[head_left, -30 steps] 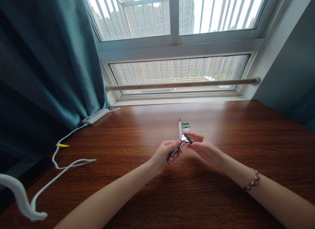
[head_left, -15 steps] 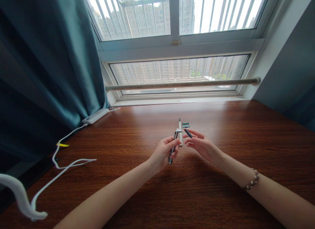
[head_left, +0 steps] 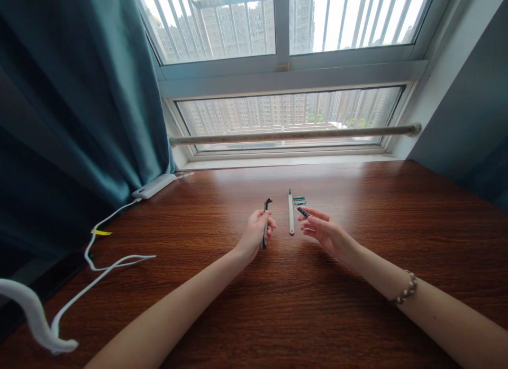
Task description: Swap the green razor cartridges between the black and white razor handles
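Bare forearms (head_left: 186, 311), beaded bracelet (head_left: 406, 292) on right

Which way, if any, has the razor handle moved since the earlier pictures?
Yes: the razor handle, held in the left hand, has moved left, away from the white stick lying on the table.

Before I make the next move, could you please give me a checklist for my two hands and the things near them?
1. Left hand holds the slim black-and-grey razor handle: ok.
2. Right hand holds the small black rectangular razor cartridge in its fingers: ok.
3. Handle and cartridge apart: ok, a gap shows.
4. Space beside the right fingers free: not ok; the long white stick with a dark tip and the flat green-and-dark piece lie close.
5. Blade edges turned away from the fingers: cannot tell, too small.
6. Thin white cord clear of both hands: ok, off to the left.
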`<state>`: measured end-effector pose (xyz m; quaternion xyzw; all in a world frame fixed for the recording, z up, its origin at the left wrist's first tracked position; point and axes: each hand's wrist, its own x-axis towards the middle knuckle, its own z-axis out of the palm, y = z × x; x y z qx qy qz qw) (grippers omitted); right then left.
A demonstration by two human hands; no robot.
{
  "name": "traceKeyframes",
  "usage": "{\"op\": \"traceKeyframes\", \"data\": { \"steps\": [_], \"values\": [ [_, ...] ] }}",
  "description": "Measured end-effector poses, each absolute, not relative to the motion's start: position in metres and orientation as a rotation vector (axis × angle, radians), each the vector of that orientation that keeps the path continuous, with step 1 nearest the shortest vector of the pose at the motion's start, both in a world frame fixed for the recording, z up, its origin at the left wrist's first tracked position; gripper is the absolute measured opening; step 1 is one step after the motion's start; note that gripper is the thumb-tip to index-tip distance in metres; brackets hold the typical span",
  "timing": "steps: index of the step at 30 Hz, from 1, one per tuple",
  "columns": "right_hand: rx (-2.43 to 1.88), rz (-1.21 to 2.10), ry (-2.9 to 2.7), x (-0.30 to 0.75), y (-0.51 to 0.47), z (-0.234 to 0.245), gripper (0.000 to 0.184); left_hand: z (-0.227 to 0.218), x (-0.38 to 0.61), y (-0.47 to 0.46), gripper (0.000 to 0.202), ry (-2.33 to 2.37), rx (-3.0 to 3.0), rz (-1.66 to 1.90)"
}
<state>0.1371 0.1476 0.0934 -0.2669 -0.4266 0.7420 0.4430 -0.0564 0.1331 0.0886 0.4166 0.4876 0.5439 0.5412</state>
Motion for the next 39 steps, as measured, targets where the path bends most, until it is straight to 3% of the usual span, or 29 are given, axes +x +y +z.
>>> {"op": "traceKeyframes", "data": {
  "steps": [7,13,19,26,39],
  "values": [
    [-0.746,1.809,-1.111,0.136,0.149,0.089,0.034,0.080,-0.064,0.144,0.025,1.245,0.990,1.287],
    [-0.884,1.615,-1.428,0.132,0.151,0.078,0.040,0.072,-0.068,0.145,0.035,1.344,1.274,1.203],
    [-0.939,1.149,-2.067,0.131,0.148,0.064,0.041,0.067,-0.067,0.143,0.035,1.351,1.330,1.224],
    [-1.090,0.677,-2.354,0.126,0.140,0.064,0.039,0.066,-0.065,0.143,0.033,1.330,1.344,1.233],
    [-1.127,0.521,-2.456,0.122,0.138,0.067,0.044,0.059,-0.067,0.144,0.037,1.375,1.430,1.238]
  ]
}}
